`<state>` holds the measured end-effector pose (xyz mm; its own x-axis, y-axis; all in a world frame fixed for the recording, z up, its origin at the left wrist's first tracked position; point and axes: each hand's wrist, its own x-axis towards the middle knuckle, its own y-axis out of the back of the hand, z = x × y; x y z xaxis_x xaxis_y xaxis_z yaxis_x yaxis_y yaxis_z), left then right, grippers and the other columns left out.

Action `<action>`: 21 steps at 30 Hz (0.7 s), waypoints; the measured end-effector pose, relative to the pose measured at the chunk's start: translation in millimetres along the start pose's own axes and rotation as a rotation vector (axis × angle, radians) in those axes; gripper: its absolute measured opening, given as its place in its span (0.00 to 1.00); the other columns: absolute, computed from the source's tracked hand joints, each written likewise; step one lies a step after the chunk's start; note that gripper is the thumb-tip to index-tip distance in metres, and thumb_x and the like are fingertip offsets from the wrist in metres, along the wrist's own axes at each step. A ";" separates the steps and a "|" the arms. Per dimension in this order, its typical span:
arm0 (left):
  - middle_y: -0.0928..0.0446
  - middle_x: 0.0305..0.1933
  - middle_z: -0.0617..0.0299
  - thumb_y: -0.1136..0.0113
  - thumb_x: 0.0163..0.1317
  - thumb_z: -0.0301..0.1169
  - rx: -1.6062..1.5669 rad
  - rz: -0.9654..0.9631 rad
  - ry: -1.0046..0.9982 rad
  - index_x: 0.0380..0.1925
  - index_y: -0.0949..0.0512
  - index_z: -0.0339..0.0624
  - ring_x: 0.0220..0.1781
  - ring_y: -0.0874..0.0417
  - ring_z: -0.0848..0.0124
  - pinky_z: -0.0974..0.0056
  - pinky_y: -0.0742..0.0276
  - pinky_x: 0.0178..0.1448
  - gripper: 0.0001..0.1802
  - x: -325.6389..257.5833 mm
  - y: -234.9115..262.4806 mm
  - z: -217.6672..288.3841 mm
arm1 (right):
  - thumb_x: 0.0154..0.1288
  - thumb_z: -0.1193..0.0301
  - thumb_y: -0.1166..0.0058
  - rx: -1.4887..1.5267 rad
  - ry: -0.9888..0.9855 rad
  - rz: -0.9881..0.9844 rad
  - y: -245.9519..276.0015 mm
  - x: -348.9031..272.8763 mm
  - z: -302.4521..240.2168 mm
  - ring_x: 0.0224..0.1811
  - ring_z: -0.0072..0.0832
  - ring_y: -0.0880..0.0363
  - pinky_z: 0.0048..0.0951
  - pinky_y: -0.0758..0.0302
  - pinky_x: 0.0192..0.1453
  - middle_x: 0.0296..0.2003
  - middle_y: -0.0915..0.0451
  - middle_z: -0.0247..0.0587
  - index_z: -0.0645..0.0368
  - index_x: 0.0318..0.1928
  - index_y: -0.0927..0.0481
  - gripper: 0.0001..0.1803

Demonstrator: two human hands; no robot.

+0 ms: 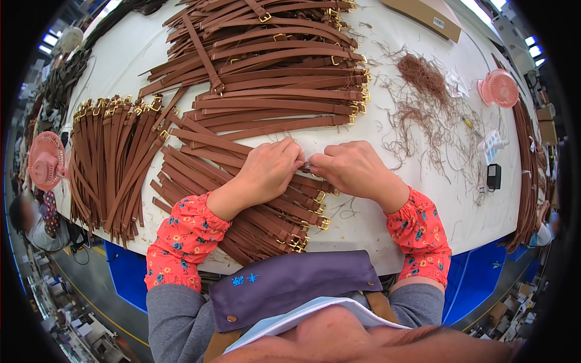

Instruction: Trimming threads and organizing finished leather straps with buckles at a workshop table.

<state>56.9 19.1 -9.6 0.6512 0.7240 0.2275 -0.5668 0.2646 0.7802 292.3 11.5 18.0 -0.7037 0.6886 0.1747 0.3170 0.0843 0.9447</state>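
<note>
My left hand (272, 168) and my right hand (353, 166) meet above the middle of the table, fingertips nearly touching. Closed fingers of the left hand seem to pinch the end of a brown buckle strap, largely covered by that hand. The right hand is closed too, thumb against forefinger. A small greyish, shiny bit (307, 166) shows between the fingertips; what it is I cannot make out. Under my hands and left forearm lies a fanned pile of brown straps (196, 172), their gold buckles (319, 210) toward the right.
A large stack of brown buckle straps (278, 81) lies beyond, another bundle (109, 163) at left. Loose brown threads (423, 78) litter the white table (387, 133) at right. Pink fans (498, 88) stand at both sides. A black adapter (494, 176) and cardboard box (426, 17) sit right.
</note>
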 end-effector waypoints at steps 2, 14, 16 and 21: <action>0.23 0.40 0.52 0.38 0.66 0.24 -0.105 -0.001 0.071 0.41 0.26 0.40 0.39 0.19 0.49 0.52 0.23 0.41 0.07 0.0 2.2 -1.5 | 0.70 0.60 0.40 -0.006 -0.015 -0.025 0.6 -0.2 -0.7 0.26 0.38 0.18 0.40 0.26 0.28 0.23 0.23 0.36 0.50 0.35 0.21 0.09; 0.23 0.37 0.53 0.35 0.63 0.23 -0.066 0.038 -0.073 0.39 0.22 0.39 0.39 0.19 0.51 0.53 0.21 0.42 0.06 -1.4 3.7 -1.8 | 0.68 0.62 0.38 -0.021 -0.003 0.022 -0.3 -1.7 -2.0 0.24 0.38 0.21 0.40 0.27 0.26 0.21 0.26 0.34 0.48 0.36 0.20 0.07; 0.24 0.37 0.53 0.36 0.63 0.23 -0.041 0.031 -0.064 0.38 0.23 0.39 0.39 0.19 0.50 0.52 0.22 0.42 0.06 -0.2 1.2 -0.1 | 0.68 0.63 0.38 -0.036 0.007 0.040 -0.1 -1.1 -3.6 0.24 0.37 0.20 0.39 0.27 0.26 0.21 0.26 0.34 0.49 0.34 0.21 0.07; 0.25 0.37 0.52 0.37 0.65 0.25 0.028 0.014 -0.076 0.38 0.25 0.40 0.42 0.20 0.48 0.49 0.23 0.43 0.06 -0.4 -2.1 -1.2 | 0.66 0.65 0.38 -0.060 0.021 0.050 0.3 0.4 -6.4 0.24 0.35 0.19 0.38 0.26 0.26 0.20 0.26 0.34 0.50 0.32 0.21 0.07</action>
<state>57.2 19.0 -12.0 0.6802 0.6768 0.2816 -0.5627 0.2358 0.7923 288.0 7.2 20.1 -0.7016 0.6754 0.2272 0.3136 0.0064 0.9495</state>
